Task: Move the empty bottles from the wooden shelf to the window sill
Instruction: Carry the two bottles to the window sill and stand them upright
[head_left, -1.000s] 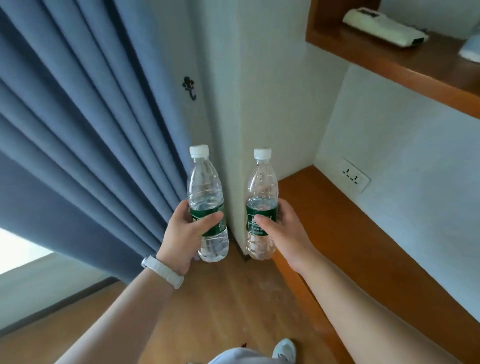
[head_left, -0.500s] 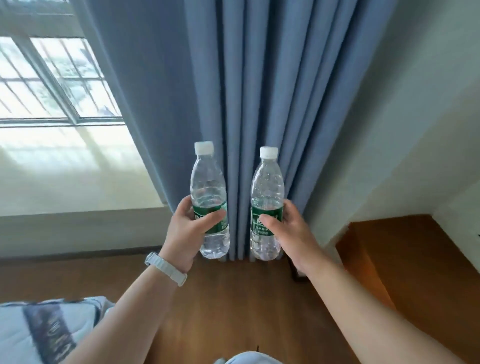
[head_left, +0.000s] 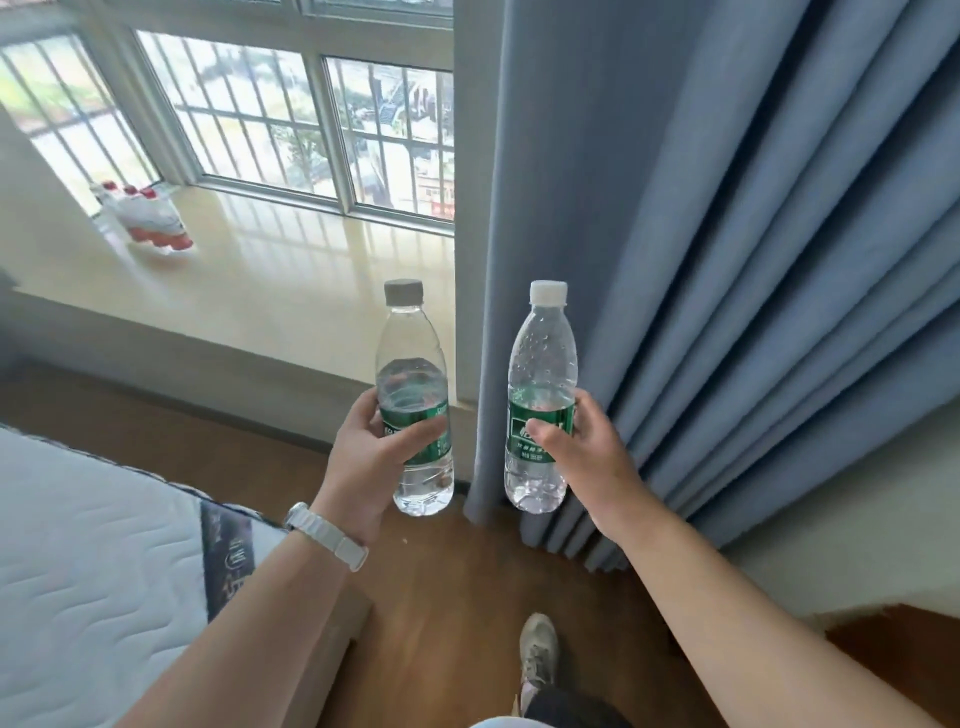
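I hold two clear plastic bottles with green labels and white caps, both upright at chest height. My left hand (head_left: 371, 457) grips the left bottle (head_left: 413, 364) around its label, in front of the near edge of the pale window sill (head_left: 270, 291). My right hand (head_left: 582, 457) grips the right bottle (head_left: 543, 364) around its label, in front of the blue curtain (head_left: 727, 260). The wooden shelf is out of view.
A wrapped pack of red-capped bottles (head_left: 150, 221) lies at the sill's far left corner. A barred window (head_left: 291, 119) runs behind the sill. A white mattress (head_left: 93, 561) is at lower left. My shoe (head_left: 537, 654) stands on the wood floor.
My view has swung left from the shelf corner, past the curtain, to the window. The sill and the bottle pack have come into sight. Both hands keep the same grip on the bottles.
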